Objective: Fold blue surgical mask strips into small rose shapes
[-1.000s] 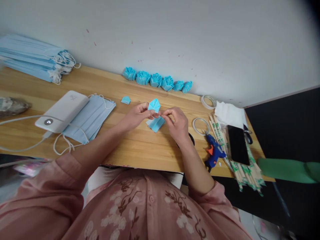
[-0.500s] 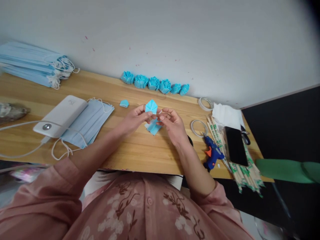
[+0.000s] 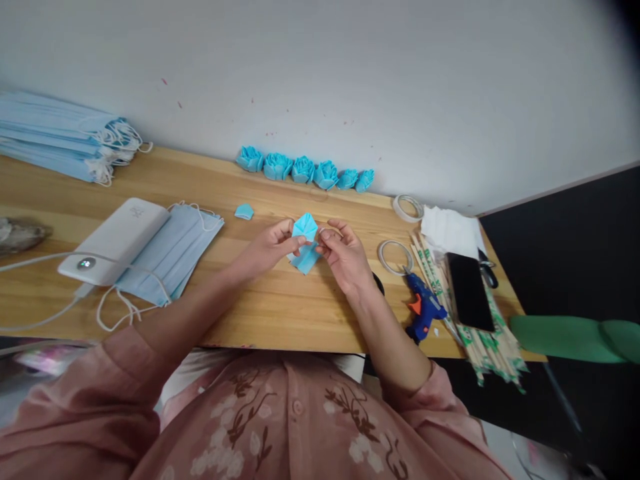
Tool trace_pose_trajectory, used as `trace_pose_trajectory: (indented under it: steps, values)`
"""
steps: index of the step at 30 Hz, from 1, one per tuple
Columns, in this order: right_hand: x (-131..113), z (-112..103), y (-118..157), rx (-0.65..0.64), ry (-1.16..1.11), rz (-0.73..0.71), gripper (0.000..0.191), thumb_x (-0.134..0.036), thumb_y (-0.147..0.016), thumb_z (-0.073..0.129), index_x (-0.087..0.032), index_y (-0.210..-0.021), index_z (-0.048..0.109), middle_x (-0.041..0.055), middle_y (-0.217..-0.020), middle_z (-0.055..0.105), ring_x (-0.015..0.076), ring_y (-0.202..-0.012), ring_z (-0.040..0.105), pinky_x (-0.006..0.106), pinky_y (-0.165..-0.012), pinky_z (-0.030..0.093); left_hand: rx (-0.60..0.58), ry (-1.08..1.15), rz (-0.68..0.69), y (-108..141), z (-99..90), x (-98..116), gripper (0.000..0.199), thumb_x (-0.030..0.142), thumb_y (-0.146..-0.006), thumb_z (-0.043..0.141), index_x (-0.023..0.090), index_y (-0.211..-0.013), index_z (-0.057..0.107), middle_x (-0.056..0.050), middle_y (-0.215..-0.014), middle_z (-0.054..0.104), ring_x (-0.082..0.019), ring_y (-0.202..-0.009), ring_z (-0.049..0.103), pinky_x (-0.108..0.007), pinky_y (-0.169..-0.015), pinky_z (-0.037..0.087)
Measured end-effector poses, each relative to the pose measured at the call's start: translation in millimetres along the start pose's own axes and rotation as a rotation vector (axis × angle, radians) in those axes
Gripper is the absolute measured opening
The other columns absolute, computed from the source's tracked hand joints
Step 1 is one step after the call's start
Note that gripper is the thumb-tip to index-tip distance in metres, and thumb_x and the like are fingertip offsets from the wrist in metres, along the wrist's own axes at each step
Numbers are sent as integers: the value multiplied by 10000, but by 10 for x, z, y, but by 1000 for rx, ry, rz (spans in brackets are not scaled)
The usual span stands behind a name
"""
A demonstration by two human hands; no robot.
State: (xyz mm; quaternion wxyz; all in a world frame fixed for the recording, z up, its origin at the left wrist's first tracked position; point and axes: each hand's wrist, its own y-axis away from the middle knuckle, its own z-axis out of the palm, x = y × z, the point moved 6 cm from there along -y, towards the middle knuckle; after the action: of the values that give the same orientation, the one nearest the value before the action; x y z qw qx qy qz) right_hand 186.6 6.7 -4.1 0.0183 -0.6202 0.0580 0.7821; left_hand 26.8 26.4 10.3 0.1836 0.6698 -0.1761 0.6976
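Note:
A folded light-blue piece (image 3: pixel 305 227) with radiating creases is pinched by its lower left edge in my left hand (image 3: pixel 275 248). Just to its right, my right hand (image 3: pixel 345 257) has thumb and index finger pressed together on a small whitish bit, too small to identify. Beneath the hands a flat blue piece (image 3: pixel 305 260) lies on the wooden table. A small blue pentagon-like piece (image 3: pixel 244 211) rests farther left. Several blue folded flowers (image 3: pixel 303 170) stand in a row along the wall.
Mask stacks (image 3: pixel 173 247) and a white power bank (image 3: pixel 120 233) with a cable are at left. Tape rolls (image 3: pixel 407 208), a blue glue gun (image 3: pixel 424 303), wrapped sticks (image 3: pixel 483 353), a phone (image 3: pixel 469 291) and white tissue (image 3: pixel 450 230) lie at right.
The folded blue piece sits slightly lower and appears tilted differently in my left hand. My right fingers have closed in nearer its edge. The whole view has shifted a little.

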Motion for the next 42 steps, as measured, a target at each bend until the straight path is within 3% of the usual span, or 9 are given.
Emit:
trace_pose_trajectory:
  steps: [4,8,11,14,18,23,33,42]
  values:
    - [-167,-63,18,68,152,-167,392,-405,-767,746,-273,-1066,529,-58,-758,661,143,-715,660,293,-684,563,92,1,-7,-28,-85,11,211,400,-828,673,195,-848,626,-34,-923,734,-159,-828,632,-298,-756,505]
    - [-671,-133,232,155,623,-510,373,-309,-862,683,-277,-1209,550,-27,-849,702,164,-799,673,347,-823,549,87,-18,-22,-57,-140,5,188,367,-823,669,188,-789,622,-55,-952,765,-163,-853,659,-299,-767,507]
    - [-936,-65,383,41,952,-611,450,-316,-923,638,-291,-1357,523,10,-921,739,212,-861,692,392,-851,551,22,-80,-38,-59,-120,-10,189,358,-811,671,177,-768,639,-34,-823,730,-140,-737,629,-296,-737,499]
    - [-1063,39,440,-110,1103,-636,508,-338,-958,597,-302,-1450,473,28,-950,754,240,-895,700,402,-853,556,-28,-150,-41,-48,-82,-8,191,347,-803,668,178,-730,618,-11,-724,668,-131,-685,598,-280,-694,479]
    - [-1024,178,370,-307,1216,-602,582,-320,-958,579,-315,-1518,420,27,-970,758,255,-924,694,409,-851,555,-115,-125,-69,-23,-14,3,184,334,-788,675,187,-750,572,6,-700,633,-123,-662,582,-270,-662,459]
    - [-901,283,269,-471,1286,-595,650,-254,-925,583,-287,-1548,398,21,-948,757,248,-904,675,389,-827,543,-129,-140,-88,-5,-12,-9,199,329,-785,672,191,-727,541,23,-669,554,-112,-619,502,-268,-614,389]
    - [-951,457,206,-592,1354,-655,525,-317,-970,538,-267,-1488,475,26,-786,718,230,-783,631,374,-809,495,-145,-173,-27,-25,17,-21,176,307,-767,722,190,-724,598,24,-630,529,-138,-651,527,-282,-626,414]
    - [-940,544,233,-699,1484,-715,564,-272,-985,517,-256,-1541,428,45,-790,701,241,-755,591,389,-794,468,-169,-204,-12,-45,6,-55,200,357,-754,732,190,-723,625,14,-646,587,-155,-681,567,-275,-622,443]
